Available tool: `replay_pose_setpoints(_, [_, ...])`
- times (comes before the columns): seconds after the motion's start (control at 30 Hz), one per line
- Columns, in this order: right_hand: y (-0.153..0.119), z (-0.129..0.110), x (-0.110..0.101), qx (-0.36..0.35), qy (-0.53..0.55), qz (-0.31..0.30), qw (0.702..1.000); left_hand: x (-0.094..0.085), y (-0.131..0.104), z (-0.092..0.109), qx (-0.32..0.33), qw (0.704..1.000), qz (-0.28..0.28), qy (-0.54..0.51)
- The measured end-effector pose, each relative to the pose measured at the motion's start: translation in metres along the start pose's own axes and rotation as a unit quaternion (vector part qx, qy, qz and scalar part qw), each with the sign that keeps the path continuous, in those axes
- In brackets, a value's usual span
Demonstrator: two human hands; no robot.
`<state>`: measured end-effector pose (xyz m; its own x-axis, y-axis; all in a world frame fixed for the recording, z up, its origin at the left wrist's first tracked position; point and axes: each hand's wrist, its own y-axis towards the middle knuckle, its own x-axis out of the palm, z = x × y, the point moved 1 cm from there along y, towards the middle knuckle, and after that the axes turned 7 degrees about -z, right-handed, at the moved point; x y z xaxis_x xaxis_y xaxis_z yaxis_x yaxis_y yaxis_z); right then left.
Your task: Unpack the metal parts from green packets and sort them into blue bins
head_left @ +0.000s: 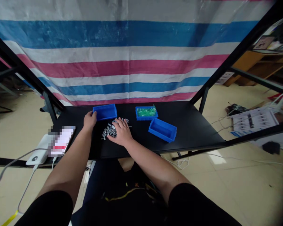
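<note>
At the back left of the black table, my left hand [90, 120] grips the left end of a blue bin [105, 112], whose visible inside holds nothing. My right hand [121, 131] lies with its fingers spread over the right part of a pile of small grey metal pieces [108, 131], just in front of that bin. The palm hides some of the pieces, and whether any are held cannot be seen.
A blue bin with green plastic packets [146, 112] stands at the back centre, and another blue bin [162, 129] sits angled to its right. A phone [62, 141] and a white device with cables [39, 152] lie at the left edge. A striped sheet [128, 69] hangs behind.
</note>
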<state>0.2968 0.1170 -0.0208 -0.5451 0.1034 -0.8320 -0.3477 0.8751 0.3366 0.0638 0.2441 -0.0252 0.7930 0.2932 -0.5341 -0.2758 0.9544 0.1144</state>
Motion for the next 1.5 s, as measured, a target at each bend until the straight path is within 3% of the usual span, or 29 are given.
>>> replay_pose_setpoints(0.2, [0.001,0.014,-0.003,0.101,0.011,0.063,0.993,-0.013,0.026,-0.008,-0.031,0.999,0.023,0.005])
replay_pose_setpoints(0.3, [0.004,0.022,0.002,0.14,0.02,0.05,0.989,-0.011,0.015,-0.013,-0.015,0.999,0.031,-0.005])
replay_pose_setpoints(0.43, [0.014,0.031,0.005,0.155,0.021,0.002,0.988,-0.001,-0.012,-0.015,0.069,0.997,0.015,-0.041])
replay_pose_setpoints(0.6, [0.031,0.038,0.006,0.115,0.004,-0.064,0.991,0.004,-0.024,-0.01,0.102,0.993,0.03,-0.056])
replay_pose_setpoints(0.87, [0.033,0.036,0.005,0.04,0.012,-0.086,0.995,-0.005,-0.023,0.001,0.118,0.989,0.093,0.012])
replay_pose_setpoints(1.03, [0.019,0.035,-0.002,0.013,0.039,-0.082,0.996,-0.013,-0.057,0.007,0.154,0.975,0.157,0.015])
replay_pose_setpoints(1.13, [0.011,0.035,-0.005,0.005,0.052,-0.083,0.995,-0.014,-0.094,0.009,0.2,0.974,0.1,0.028])
replay_pose_setpoints(1.27, [0.009,0.033,-0.004,0.007,0.054,-0.077,0.996,-0.001,-0.131,0.008,0.258,0.964,-0.067,0.02])
replay_pose_setpoints(1.33, [0.01,0.033,-0.003,0.015,0.049,-0.075,0.996,0.007,-0.134,0.008,0.283,0.952,-0.12,0.016])
replay_pose_setpoints(1.5, [0.011,0.034,-0.005,0.008,0.063,-0.092,0.994,0.022,-0.12,0.008,0.315,0.927,-0.19,0.079])
